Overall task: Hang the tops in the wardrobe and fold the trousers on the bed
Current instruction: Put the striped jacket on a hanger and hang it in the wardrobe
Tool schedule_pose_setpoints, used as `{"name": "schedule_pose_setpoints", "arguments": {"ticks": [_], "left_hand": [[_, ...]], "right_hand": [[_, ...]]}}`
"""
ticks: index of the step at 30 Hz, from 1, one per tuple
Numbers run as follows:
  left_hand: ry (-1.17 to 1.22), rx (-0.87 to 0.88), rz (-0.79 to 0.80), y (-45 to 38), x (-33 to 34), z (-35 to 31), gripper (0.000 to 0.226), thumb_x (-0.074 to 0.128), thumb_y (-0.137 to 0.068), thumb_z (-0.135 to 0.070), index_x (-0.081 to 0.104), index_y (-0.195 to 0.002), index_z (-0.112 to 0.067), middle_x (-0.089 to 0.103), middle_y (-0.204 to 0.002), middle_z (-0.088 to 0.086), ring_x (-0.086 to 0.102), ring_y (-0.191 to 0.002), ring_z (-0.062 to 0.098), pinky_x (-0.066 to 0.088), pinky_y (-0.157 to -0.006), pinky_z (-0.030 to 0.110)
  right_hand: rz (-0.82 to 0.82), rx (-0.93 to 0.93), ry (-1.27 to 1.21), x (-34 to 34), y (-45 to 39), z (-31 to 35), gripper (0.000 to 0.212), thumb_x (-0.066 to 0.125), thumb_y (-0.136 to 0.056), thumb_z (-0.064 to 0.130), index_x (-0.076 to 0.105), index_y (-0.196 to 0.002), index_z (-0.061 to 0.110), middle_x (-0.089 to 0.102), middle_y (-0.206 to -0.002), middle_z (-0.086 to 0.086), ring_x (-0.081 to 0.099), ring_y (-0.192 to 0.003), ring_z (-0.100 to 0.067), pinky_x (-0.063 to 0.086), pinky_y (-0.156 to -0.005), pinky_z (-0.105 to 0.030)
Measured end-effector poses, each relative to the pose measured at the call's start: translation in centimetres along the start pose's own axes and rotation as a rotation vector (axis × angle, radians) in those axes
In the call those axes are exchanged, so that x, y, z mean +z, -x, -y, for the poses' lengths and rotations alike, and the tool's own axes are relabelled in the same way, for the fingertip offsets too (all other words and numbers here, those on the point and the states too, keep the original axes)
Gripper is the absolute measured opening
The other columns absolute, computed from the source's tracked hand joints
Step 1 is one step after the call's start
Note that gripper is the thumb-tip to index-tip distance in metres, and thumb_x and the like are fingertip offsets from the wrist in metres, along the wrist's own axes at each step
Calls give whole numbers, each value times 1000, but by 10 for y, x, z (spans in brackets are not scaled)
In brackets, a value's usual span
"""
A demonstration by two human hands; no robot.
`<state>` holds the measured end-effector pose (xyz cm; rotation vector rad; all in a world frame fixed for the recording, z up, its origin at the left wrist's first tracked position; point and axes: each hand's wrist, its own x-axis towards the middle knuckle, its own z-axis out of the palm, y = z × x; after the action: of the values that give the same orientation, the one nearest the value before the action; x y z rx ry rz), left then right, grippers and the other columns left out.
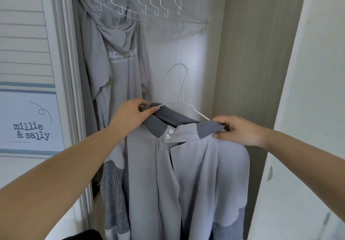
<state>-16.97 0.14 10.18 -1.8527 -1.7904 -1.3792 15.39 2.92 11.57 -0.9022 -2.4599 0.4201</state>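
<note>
Pale grey jacket (186,174), darker ribbed collar (155,125), white hangers (149,0)

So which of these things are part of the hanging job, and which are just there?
In use: grey zip jacket, its white hanger, left hand, right hand, both gripping the collar.

Just there: hung grey hoodie, empty hangers, "millie & sally" sign.

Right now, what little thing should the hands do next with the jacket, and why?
Probably lift it toward the rail. Both hands, left hand and right hand, pinch the ribbed collar of the grey jacket, already on a white wire hanger whose hook hangs free below the empty hangers.
</note>
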Motion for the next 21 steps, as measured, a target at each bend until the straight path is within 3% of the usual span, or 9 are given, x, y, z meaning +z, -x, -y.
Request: {"name": "schedule_pose_setpoints", "arguments": {"ticks": [2, 5, 10, 13, 15, 17, 19, 21], "left_hand": [[5, -54, 29, 2, 8, -2, 46, 60, -80, -60, 46, -58, -22, 46, -54, -6, 46, -54, 8, 28, -49, 26], [16, -137, 24, -2, 16, -7, 58, 58, -79, -66, 35, -55, -18, 39, -50, -4, 42, -52, 13, 27, -51, 29], [111, -324, 41, -17, 5, -10, 54, 59, -80, -64, 48, -61, -15, 48, -59, -2, 48, -61, 15, 33, -54, 29], [269, -364, 50, -26, 3, -7, 43, 60, -86, -52, 61, -81, -9, 55, -73, -1, 50, -73, 15, 34, -55, 22], [420, -365, 45, -34, 0, -11, 36, 58, -90, -45, 67, -99, -10, 62, -90, 0, 54, -82, 12, 38, -61, 15], [555, -383, 48, -44, -4, -15, 32, 55, -93, -43, 68, -103, -15, 66, -96, 0, 59, -83, 10, 43, -67, 15], [722, -434, 47, -57, -9, -16, 28, 52, -94, -42, 67, -95, -17, 66, -86, 0, 64, -75, 11, 49, -66, 20], [895, -482, 65, -67, -13, -15, 32, 50, -94, -46, 64, -92, -18, 67, -78, -1, 67, -62, 8, 51, -56, 19]], "right_hand": [[64, 27, -179, 9, 3, -2, 21, 62, -87, 1, 63, -92, 22, 61, -82, 10, 55, -77, 0, 42, -73, -13], [17, 57, -449, 11, 9, 3, 19, 56, -89, -4, 64, -94, 13, 61, -86, 2, 56, -82, -4, 43, -77, -16], [-51, 62, -709, 19, -12, 36, 21, 55, -87, -2, 66, -101, 7, 67, -97, -5, 61, -93, -16, 44, -88, -28], [-75, 37, -855, 30, -31, 58, 16, 61, -73, 8, 71, -85, 13, 71, -84, -4, 65, -79, -16, 50, -76, -26], [-74, 10, -892, 35, -44, 74, 17, 58, -82, 3, 70, -78, 15, 71, -73, 1, 67, -67, -11, 50, -64, -19], [-18, -57, -929, 37, -58, 89, 17, 57, -86, 2, 68, -81, 14, 72, -70, 3, 68, -63, -7, 49, -56, -14], [59, -150, -983, 40, -74, 104, 10, 63, -78, 13, 72, -84, 15, 72, -79, -3, 69, -72, -13, 54, -63, -20], [51, -214, -950, 45, -89, 111, 15, 66, -72, 23, 72, -85, 19, 71, -89, -6, 69, -84, -18, 56, -80, -28]]}}
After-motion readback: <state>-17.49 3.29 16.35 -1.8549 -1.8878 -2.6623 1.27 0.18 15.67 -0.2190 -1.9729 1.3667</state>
